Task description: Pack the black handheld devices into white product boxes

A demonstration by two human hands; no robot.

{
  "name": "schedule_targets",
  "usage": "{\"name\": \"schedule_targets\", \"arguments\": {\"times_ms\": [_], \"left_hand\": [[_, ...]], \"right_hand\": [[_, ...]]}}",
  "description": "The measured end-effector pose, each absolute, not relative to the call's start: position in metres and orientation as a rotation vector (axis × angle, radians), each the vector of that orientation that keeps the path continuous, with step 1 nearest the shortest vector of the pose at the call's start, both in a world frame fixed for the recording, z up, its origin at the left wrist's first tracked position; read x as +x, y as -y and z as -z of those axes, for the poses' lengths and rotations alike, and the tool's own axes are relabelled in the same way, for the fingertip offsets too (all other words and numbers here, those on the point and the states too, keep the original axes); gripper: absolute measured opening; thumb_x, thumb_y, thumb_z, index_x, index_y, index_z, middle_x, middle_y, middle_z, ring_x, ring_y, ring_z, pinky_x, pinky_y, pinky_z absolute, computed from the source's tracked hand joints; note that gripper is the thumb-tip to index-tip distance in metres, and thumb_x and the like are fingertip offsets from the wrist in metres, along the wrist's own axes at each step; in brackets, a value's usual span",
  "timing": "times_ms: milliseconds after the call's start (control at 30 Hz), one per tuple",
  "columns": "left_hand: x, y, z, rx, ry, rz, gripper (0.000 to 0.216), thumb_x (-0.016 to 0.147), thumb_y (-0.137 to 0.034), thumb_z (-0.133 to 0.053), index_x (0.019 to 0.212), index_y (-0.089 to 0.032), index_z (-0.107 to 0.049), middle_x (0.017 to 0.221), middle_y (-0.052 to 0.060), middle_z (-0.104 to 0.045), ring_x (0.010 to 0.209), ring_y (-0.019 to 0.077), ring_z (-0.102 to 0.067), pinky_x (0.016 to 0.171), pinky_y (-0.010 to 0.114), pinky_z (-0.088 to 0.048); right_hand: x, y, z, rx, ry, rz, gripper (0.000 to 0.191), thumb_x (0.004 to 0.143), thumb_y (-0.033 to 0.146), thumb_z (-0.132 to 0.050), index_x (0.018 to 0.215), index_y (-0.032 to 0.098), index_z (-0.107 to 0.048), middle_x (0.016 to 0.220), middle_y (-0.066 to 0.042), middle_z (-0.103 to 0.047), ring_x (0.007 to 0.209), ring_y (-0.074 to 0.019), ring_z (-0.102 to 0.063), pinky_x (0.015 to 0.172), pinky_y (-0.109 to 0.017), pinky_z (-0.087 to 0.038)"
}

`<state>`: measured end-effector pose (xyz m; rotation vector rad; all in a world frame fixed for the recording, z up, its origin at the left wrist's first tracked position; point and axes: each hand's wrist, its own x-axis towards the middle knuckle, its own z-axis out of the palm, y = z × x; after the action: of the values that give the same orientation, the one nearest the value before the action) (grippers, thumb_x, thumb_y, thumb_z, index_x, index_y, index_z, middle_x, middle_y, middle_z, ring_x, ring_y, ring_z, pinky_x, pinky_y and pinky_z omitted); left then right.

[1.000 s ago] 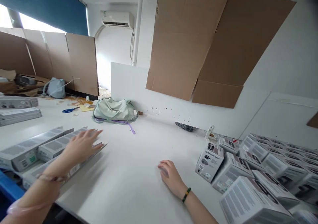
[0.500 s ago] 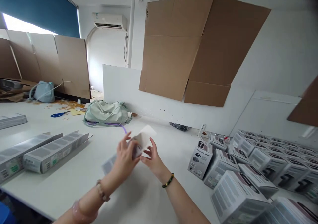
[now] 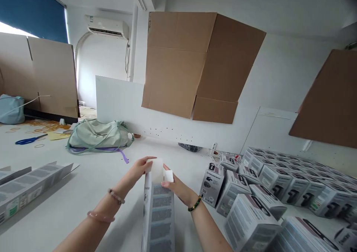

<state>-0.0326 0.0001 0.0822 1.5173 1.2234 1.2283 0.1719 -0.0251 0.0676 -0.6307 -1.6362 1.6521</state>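
Note:
A long white-and-grey printed carton [image 3: 161, 218] lies on the white table in front of me, its far end turned away with white flaps standing up. My left hand [image 3: 142, 167] grips that end from the left, fingers at the upright flap [image 3: 157, 169]. From the right, my right hand [image 3: 176, 185] holds the same end, thumb on top beside a small side flap [image 3: 168, 176]. The fingers behind the flaps are partly hidden. A beaded bracelet circles each wrist.
Rows of closed printed boxes [image 3: 237, 188] fill the right side. More long cartons [image 3: 30, 187] with raised end flaps lie at the left. Behind are a pale green bag [image 3: 99, 134], blue scissors [image 3: 29, 139] and scattered rubber bands [image 3: 41, 124].
The carton has swung round so its length points toward me, with its flapped end away. Both hands have shifted onto that end. My view has turned right.

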Motion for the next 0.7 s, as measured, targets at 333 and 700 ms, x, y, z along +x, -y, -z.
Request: {"name": "schedule_targets", "arguments": {"times_ms": [333, 700], "left_hand": [[-0.021, 0.013, -0.067, 1.457, -0.977, -1.206, 0.034, 0.086, -0.054, -0.055, 0.083, -0.020, -0.060, 0.097, 0.008, -0.077, 0.088, 0.0247, -0.069, 0.074, 0.033, -0.050], [-0.039, 0.007, -0.068, 1.344, -0.956, -1.042, 0.057, 0.080, -0.059, -0.064, 0.120, -0.019, -0.059, 0.109, 0.013, -0.076, 0.095, 0.0283, -0.070, 0.072, 0.035, -0.051]], "right_hand": [[0.165, 0.022, -0.048, -0.774, 1.562, -1.659, 0.058, 0.083, 0.048, -0.065, 0.134, 0.027, -0.051, 0.095, -0.002, -0.069, 0.084, -0.0199, -0.064, 0.079, -0.033, -0.046], [0.158, 0.027, -0.054, -0.754, 1.559, -1.702, 0.061, 0.080, 0.045, -0.067, 0.136, 0.025, -0.050, 0.095, -0.001, -0.069, 0.079, -0.0163, -0.062, 0.075, -0.029, -0.042]]}}
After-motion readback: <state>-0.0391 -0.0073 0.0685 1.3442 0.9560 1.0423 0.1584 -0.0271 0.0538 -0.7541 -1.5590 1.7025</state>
